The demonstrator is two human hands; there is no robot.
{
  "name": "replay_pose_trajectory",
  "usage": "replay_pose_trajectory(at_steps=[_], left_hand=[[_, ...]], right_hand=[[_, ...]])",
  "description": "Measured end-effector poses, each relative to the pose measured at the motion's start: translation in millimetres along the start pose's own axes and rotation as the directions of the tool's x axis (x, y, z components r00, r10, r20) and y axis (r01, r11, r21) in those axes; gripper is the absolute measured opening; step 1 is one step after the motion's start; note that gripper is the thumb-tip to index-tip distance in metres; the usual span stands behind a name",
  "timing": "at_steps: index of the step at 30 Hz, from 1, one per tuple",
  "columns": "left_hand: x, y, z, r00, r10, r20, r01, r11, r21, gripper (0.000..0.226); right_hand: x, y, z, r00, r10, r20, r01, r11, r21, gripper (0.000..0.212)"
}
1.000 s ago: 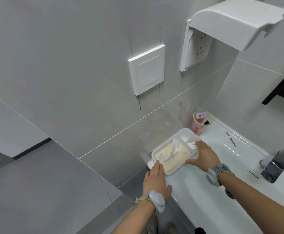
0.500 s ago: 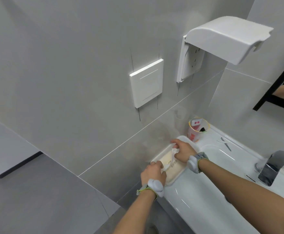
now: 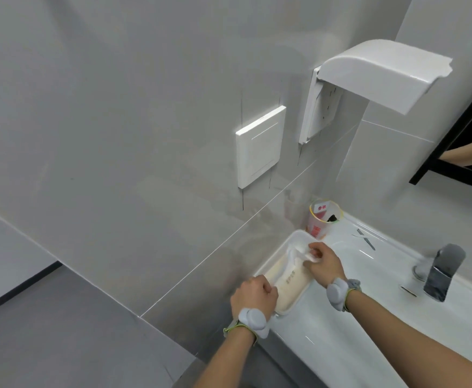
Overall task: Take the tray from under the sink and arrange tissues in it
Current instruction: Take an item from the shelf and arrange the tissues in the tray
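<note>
Pinched between the fingertips of the right hand point(image 3: 323, 261) is the white tissue point(image 3: 302, 252) that stands up from the pack of tissues point(image 3: 285, 281); the left hand point(image 3: 254, 296) is curled closed against the near end of the pack and the tray point(image 3: 293, 238), though whether it grips the pack or the tray's rim cannot be told. A short line of grey print is seen on the top of the cream pack, too blurred to be read; a red and white label with red characters is seen inside the clear plastic cup point(image 3: 323, 219), also unreadable. The white tray is set on the left edge of the sink point(image 3: 341, 345), against the grey tiled wall point(image 3: 117, 135); its long axis is run along that edge, from the near left hand towards the cup at the sink's far left corner, and the pack is laid lengthwise within it. The cup is stood just beyond the tray's far end; the tap point(image 3: 439, 271) is placed well apart at the sink's back edge.
</note>
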State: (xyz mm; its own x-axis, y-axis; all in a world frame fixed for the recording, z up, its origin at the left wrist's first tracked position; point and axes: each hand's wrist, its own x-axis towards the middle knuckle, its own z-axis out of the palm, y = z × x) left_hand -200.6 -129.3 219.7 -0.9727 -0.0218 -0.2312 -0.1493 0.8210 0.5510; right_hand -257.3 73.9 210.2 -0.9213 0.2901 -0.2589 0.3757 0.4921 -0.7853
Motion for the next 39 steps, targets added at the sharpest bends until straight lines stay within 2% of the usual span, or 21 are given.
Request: replay_pose_trajectory(at_steps=[2, 4, 7, 10, 12, 15, 20, 25, 30, 33, 39], left_hand=[[-3, -4, 0, 0.999, -0.003, 0.035, 0.004, 1.0, 0.0, 0.025], [-6, -6, 0, 0.998, 0.006, 0.064, -0.007, 1.0, 0.013, 0.03], [-9, -13, -1, 0.996, -0.008, 0.091, 0.006, 1.0, 0.025, 0.031], [-10, -17, -3, 0.993, -0.024, 0.117, 0.016, 0.998, 0.068, 0.035], [-10, -18, -4, 0.99, -0.028, 0.137, 0.017, 0.997, 0.08, 0.037], [-8, -20, -6, 0.987, -0.043, 0.157, 0.031, 0.996, 0.078, 0.038], [-6, -25, -5, 0.98, -0.078, 0.182, 0.067, 0.995, 0.069, 0.042], [-7, -27, -5, 0.978, -0.052, 0.204, 0.043, 0.998, 0.049, 0.042], [-8, -28, -3, 0.975, -0.054, 0.215, 0.048, 0.998, 0.035, 0.04], [-9, -30, -1, 0.971, -0.063, 0.233, 0.065, 0.998, 0.003, 0.039], [-10, -34, -4, 0.963, -0.081, 0.255, 0.103, 0.992, -0.073, 0.033]], right_hand=[[-12, 10, -1, 0.989, 0.065, -0.135, -0.056, 0.996, 0.063, 0.044], [-24, 21, -1, 0.964, 0.181, -0.196, -0.153, 0.977, 0.149, 0.052], [-32, 41, 7, 0.928, 0.359, -0.099, -0.331, 0.918, 0.219, 0.075], [-33, 51, 18, 0.877, 0.476, 0.067, -0.474, 0.832, 0.288, 0.094], [-35, 53, 25, 0.851, 0.491, 0.187, -0.524, 0.779, 0.344, 0.096], [-40, 55, 34, 0.831, 0.478, 0.283, -0.555, 0.724, 0.409, 0.087], [-43, 56, 37, 0.817, 0.484, 0.313, -0.575, 0.649, 0.498, 0.073], [-45, 49, 36, 0.825, 0.454, 0.337, -0.56, 0.579, 0.592, 0.059], [-49, 48, 38, 0.798, 0.494, 0.345, -0.58, 0.474, 0.662, 0.076], [-48, 47, 41, 0.785, 0.512, 0.348, -0.591, 0.451, 0.669, 0.086], [-46, 41, 45, 0.787, 0.487, 0.378, -0.596, 0.447, 0.667, 0.081]])
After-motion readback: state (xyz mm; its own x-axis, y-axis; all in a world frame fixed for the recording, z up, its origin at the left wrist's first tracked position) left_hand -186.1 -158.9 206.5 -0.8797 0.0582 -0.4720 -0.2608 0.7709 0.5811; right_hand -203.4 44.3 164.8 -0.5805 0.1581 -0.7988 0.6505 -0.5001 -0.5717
